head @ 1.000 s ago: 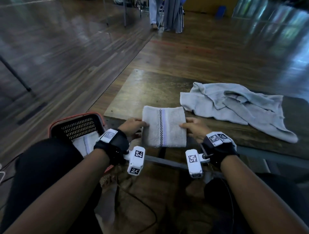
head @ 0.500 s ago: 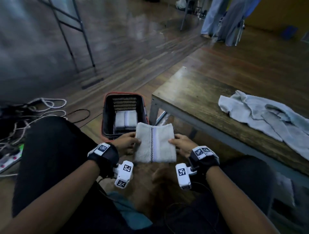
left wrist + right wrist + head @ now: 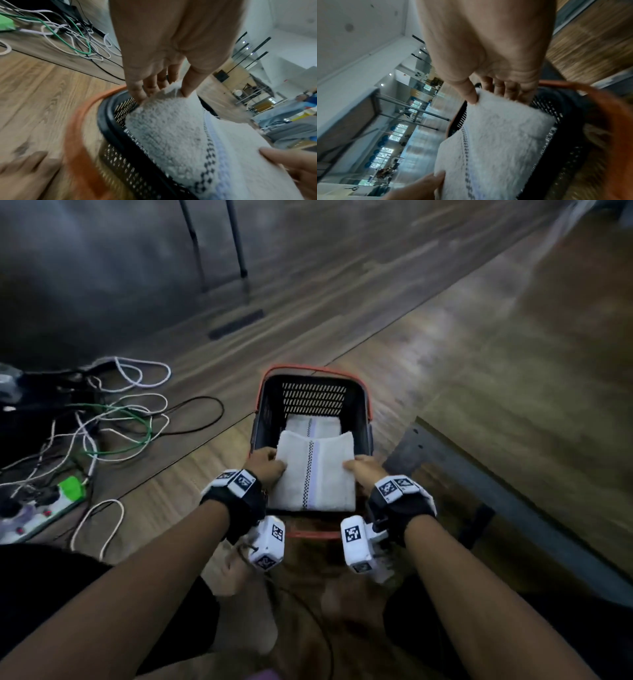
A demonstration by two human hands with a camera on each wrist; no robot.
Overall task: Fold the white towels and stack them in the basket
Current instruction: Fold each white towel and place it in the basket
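A folded white towel [image 3: 315,474] with a checked black stripe hangs level over the black basket [image 3: 308,395] with the orange rim. My left hand [image 3: 265,465] pinches its left edge, thumb on top and fingers beneath, as the left wrist view shows on the towel [image 3: 171,128]. My right hand [image 3: 363,469] pinches the right edge of the towel [image 3: 496,135] the same way. Another folded towel [image 3: 313,424] lies inside the basket, partly hidden under the held one.
The basket stands on the wood floor. A dark table leg and frame [image 3: 445,460] rise just right of it. Tangled cables [image 3: 113,419] and a power strip [image 3: 41,508] lie on the floor to the left. Metal stand legs [image 3: 219,251] are further back.
Both hands have carried the folded towel off the table, leftward and down, until it hangs over the basket. My view has swung from the table to the floor.
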